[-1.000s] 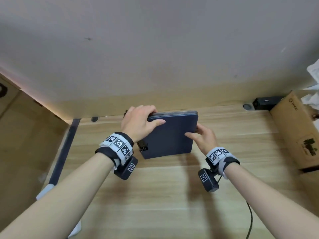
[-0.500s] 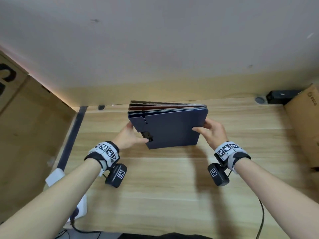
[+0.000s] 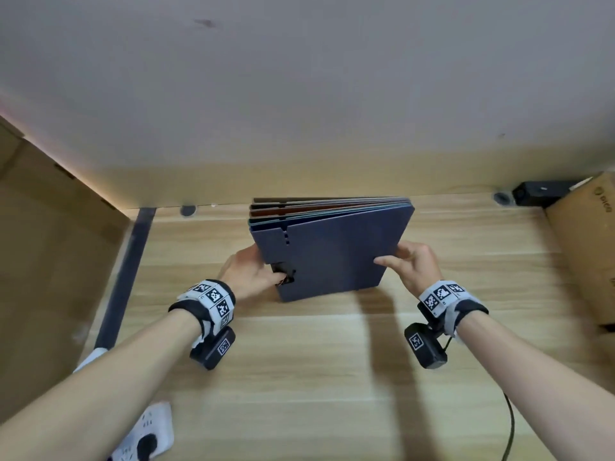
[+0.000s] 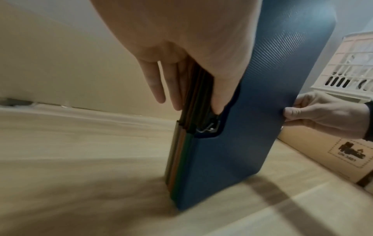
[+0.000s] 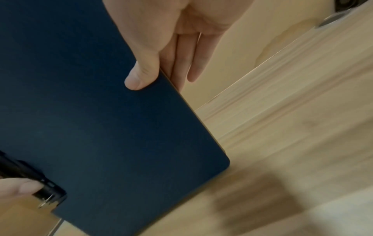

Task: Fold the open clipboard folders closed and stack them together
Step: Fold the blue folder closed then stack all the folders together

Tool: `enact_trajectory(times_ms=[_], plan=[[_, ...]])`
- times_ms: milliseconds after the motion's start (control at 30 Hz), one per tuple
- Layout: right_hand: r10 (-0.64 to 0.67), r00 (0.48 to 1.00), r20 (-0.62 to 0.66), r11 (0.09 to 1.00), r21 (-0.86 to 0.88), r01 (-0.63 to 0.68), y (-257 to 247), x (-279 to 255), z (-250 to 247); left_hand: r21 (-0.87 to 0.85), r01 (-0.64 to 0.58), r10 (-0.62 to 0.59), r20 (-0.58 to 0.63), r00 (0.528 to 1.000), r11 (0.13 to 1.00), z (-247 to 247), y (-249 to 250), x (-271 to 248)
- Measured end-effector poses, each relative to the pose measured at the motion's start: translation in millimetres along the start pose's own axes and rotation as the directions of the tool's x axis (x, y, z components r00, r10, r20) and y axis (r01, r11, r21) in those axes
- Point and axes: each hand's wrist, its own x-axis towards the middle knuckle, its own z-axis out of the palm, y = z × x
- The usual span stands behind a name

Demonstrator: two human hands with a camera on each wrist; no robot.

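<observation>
Several closed clipboard folders form one stack (image 3: 332,254) that stands on its long edge on the wooden table (image 3: 299,377), dark blue cover facing me. Brown, orange and green folders show behind it along the top and the left side (image 4: 177,159). My left hand (image 3: 256,274) pinches the stack's left edge, thumb (image 4: 220,102) at the black metal clip (image 4: 210,127), fingers behind. My right hand (image 3: 412,261) pinches the right edge, with its thumb (image 5: 139,79) on the blue cover (image 5: 90,119) and fingers behind.
A cardboard box (image 3: 585,247) lies at the right, with a black device (image 3: 539,193) behind it by the wall. At the lower left a white power strip (image 3: 146,434) hangs off the table edge. A black cable (image 3: 509,424) trails from my right wrist.
The stack has been tipped up from lying tilted to standing on its edge. My left hand moved from the top left corner down to the clip on the left edge.
</observation>
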Motion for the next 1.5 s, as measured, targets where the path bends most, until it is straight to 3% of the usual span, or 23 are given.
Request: enact_trajectory(times_ms=[267,500,800,1000,1167,1367,1500], plan=[[0.093,0.983,0.160,0.995,0.028,-0.099,-36.9,55.8,108.2,-0.171,0.059,-0.044,0.090,0.995,0.983,-81.9,-97.9,-5.7],[0.184,0.954,0.235,0.983,-0.069,-0.173,-64.5,103.4,227.5,-0.526,0.256,-0.209,0.148,0.967,0.811,-105.7,-202.4,-0.1],[0.331,0.918,0.218,0.898,-0.370,-0.236,-42.2,147.2,345.6,-0.624,0.429,-0.466,0.116,0.877,0.653,-96.6,-307.0,28.9],[0.378,0.903,0.205,0.799,-0.565,-0.206,-53.0,151.0,378.5,-0.683,0.490,-0.553,0.148,0.820,0.542,-84.6,-336.6,43.7],[0.437,0.872,0.220,0.795,-0.548,-0.260,-56.1,152.7,389.1,-0.773,0.457,-0.579,0.144,0.802,0.440,-76.7,-343.3,47.1],[0.466,0.866,0.183,0.755,-0.592,-0.282,-62.3,150.7,392.9,-0.782,0.416,-0.606,0.062,0.793,0.464,-69.7,-349.3,44.8],[0.436,0.891,0.128,0.719,-0.645,-0.259,-65.7,144.4,396.0,-0.783,0.398,-0.663,-0.025,0.748,0.479,-66.2,-347.7,44.0]])
